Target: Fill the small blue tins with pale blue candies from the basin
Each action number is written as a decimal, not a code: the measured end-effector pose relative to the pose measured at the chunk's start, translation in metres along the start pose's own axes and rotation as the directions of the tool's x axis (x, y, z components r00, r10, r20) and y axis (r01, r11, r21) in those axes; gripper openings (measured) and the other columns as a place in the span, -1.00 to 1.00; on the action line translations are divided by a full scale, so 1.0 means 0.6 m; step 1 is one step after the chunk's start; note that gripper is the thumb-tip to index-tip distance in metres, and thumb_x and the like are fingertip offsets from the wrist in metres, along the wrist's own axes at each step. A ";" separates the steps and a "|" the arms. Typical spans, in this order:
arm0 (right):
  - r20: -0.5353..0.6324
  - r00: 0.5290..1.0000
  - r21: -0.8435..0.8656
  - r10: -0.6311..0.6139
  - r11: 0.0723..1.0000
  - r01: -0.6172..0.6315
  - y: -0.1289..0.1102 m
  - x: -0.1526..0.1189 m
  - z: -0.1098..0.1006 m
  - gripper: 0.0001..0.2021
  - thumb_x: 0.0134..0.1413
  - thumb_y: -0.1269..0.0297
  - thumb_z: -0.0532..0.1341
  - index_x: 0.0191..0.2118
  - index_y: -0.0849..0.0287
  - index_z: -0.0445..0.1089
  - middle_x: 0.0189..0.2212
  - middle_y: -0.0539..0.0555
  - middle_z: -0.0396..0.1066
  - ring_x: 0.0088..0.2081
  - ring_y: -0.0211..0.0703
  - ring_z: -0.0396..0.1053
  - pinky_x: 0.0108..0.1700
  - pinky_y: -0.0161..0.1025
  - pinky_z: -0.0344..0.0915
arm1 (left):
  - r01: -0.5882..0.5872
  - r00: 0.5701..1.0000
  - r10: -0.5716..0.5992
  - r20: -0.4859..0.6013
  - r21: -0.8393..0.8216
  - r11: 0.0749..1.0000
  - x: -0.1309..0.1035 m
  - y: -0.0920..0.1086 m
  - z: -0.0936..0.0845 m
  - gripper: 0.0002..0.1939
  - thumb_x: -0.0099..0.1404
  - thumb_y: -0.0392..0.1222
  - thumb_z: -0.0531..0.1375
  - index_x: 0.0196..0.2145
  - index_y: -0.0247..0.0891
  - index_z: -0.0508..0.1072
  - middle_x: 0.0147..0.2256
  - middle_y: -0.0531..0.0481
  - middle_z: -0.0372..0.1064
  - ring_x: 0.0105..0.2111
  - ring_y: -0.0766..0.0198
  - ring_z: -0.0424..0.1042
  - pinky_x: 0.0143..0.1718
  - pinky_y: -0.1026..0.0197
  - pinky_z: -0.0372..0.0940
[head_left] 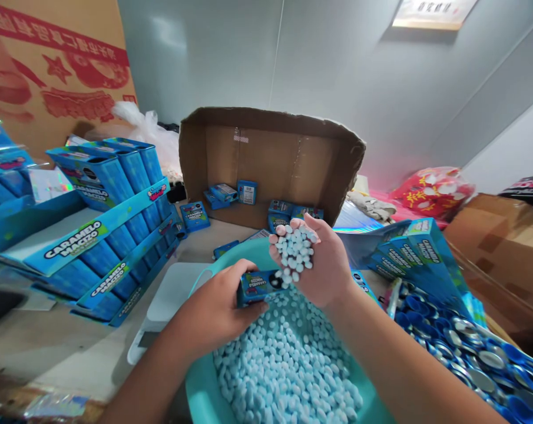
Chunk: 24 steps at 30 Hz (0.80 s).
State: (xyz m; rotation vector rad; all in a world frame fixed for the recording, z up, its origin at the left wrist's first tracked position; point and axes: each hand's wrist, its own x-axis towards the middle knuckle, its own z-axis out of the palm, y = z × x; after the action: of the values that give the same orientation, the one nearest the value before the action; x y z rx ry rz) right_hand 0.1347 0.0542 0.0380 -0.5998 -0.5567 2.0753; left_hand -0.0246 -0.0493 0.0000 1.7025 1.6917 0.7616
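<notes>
Your left hand [224,300] was narrowed round a small tin [255,288], with digits pressing its upper and lower edges, and your right hand [325,265] was palm up, its fingers curled into a cup full of candies [297,247]. The tin lay sideways in the left fingers, its dark opening turned toward the right palm, probably to keep the mouth close to the heaped hand. The lowest candies sat right by that opening; you couldn't tell from this angle whether any were passing inside. The cupped shape likely kept the heap from rolling off, and holding both hands above the tub [199,391] meant any strays would probably drop back in. The tin looked glossy blue, with white lettering; the candies were small, rounded and pale blue, matching the loose pile [288,371] beneath your fingers. Left of your left fingers stood a scale [180,285], and farther left the stacked trays [78,238], with tins in upright rows. To the right of your right fingers, beyond the wrist, lay a mass of shiny lids [480,359]. Past your fingertips, a carton [270,144] stood open toward you, more tins at its base.
</notes>
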 end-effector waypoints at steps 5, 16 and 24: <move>0.034 0.999 -0.034 -0.003 0.999 0.005 0.001 0.000 0.002 -0.79 0.11 0.21 0.20 -0.49 0.17 0.37 -0.46 0.07 0.47 -0.36 -0.13 0.51 -0.27 -0.21 0.51 | -0.011 1.000 0.011 0.007 0.003 1.000 0.000 0.001 0.000 -0.61 0.26 0.02 0.27 0.01 -0.03 0.33 -0.08 0.06 0.46 -0.11 0.08 0.45 -0.21 0.14 0.26; 0.086 0.996 -0.101 -0.020 0.994 0.029 0.005 -0.002 0.003 -0.75 0.05 0.14 0.26 -0.53 0.16 0.40 -0.45 0.04 0.47 -0.34 -0.15 0.48 -0.20 -0.23 0.46 | -0.029 1.000 0.030 -0.011 0.019 0.999 0.000 0.001 0.001 -0.66 0.25 -0.02 0.28 -0.05 -0.01 0.32 -0.12 0.10 0.45 -0.14 0.09 0.45 -0.22 0.12 0.24; 0.153 0.987 -0.155 -0.051 0.985 0.075 0.008 -0.003 0.000 -0.71 0.15 0.11 0.20 -0.50 0.14 0.45 -0.41 0.02 0.51 -0.29 -0.16 0.49 -0.12 -0.22 0.44 | -0.053 0.998 0.053 -0.026 0.009 0.999 -0.001 0.000 0.001 -0.69 0.26 -0.05 0.29 -0.06 0.03 0.34 -0.12 0.16 0.45 -0.12 0.13 0.44 -0.21 0.13 0.24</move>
State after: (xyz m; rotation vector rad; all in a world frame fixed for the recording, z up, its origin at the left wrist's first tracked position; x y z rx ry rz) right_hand 0.1326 0.0503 0.0355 -0.5146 -0.8254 2.0384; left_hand -0.0239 -0.0498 -0.0003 1.7564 1.6750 0.8053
